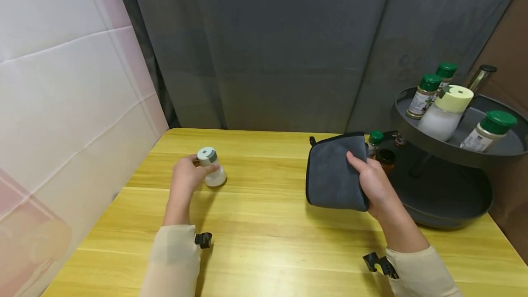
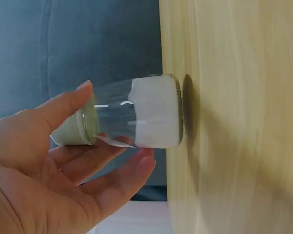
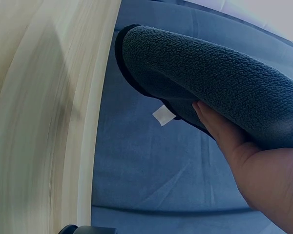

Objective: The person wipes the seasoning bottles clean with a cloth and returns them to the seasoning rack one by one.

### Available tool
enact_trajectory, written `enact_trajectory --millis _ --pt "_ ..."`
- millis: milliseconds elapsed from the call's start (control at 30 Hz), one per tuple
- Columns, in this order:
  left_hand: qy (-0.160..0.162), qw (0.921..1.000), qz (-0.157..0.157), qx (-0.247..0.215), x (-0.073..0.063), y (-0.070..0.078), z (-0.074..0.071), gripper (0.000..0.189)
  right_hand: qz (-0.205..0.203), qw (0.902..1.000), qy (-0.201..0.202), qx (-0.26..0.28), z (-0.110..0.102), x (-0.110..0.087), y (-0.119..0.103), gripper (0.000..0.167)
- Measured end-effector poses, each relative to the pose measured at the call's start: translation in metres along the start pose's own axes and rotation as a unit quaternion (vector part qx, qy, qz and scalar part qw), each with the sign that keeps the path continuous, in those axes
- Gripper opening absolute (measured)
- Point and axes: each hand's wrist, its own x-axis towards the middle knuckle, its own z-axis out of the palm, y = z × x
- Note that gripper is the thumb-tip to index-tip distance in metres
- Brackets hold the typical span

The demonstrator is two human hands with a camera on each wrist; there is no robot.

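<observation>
My left hand (image 1: 189,173) pinches a clear glass seasoning jar (image 2: 156,112) near its pale green cap (image 2: 71,124), thumb on one side and fingers on the other. White powder or grains fill its lower part. The jar leans slightly in the head view, its base close over the wooden table (image 2: 244,97) at the left. In my right hand (image 1: 377,187) is a folded dark grey cloth (image 1: 336,173) with black edging and a corner loop, thumb laid across its face. The cloth hangs above the table; a small white tag (image 3: 164,115) shows along its edge in the right wrist view.
A two-tier dark round rack (image 1: 441,155) stands at the right. Its upper tier bears several green-capped spice bottles (image 1: 488,131) and a yellow-capped jar (image 1: 443,113). More small jars (image 1: 385,158) sit beyond the right hand. A grey curtain (image 1: 264,49) hangs behind the table.
</observation>
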Motion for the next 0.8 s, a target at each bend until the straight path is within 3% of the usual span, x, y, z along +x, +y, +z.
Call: enact_trajectory --millis 100,200,333,500,700,800 --pt "0.018 0.9995 0.02 -0.014 -0.004 0.006 0.004 0.073 -0.001 1.0 -0.001 -0.002 0.002 0.0 0.0 0.053" --pt "0.035 0.9968 0.039 -0.061 -0.011 0.013 0.009 0.066 -0.002 1.0 -0.002 -0.003 0.004 0.0 -0.001 0.052" --pt "0.038 0.9848 0.077 -0.151 -0.02 0.027 0.02 0.055 -0.002 1.0 0.0 -0.004 0.005 -0.001 -0.003 0.051" --pt "-0.01 0.9547 0.099 -0.28 -0.031 0.049 0.037 0.053 -0.01 0.9999 0.004 -0.009 0.007 -0.003 -0.005 0.055" --pt "-0.06 0.9236 0.117 -0.36 -0.046 0.07 0.057 0.051 -0.032 0.9994 0.007 -0.011 0.011 -0.009 -0.008 0.066" --pt "-0.101 0.8926 0.126 -0.421 -0.054 0.079 0.071 0.048 -0.046 0.9987 0.017 -0.013 0.013 -0.013 -0.011 0.069"
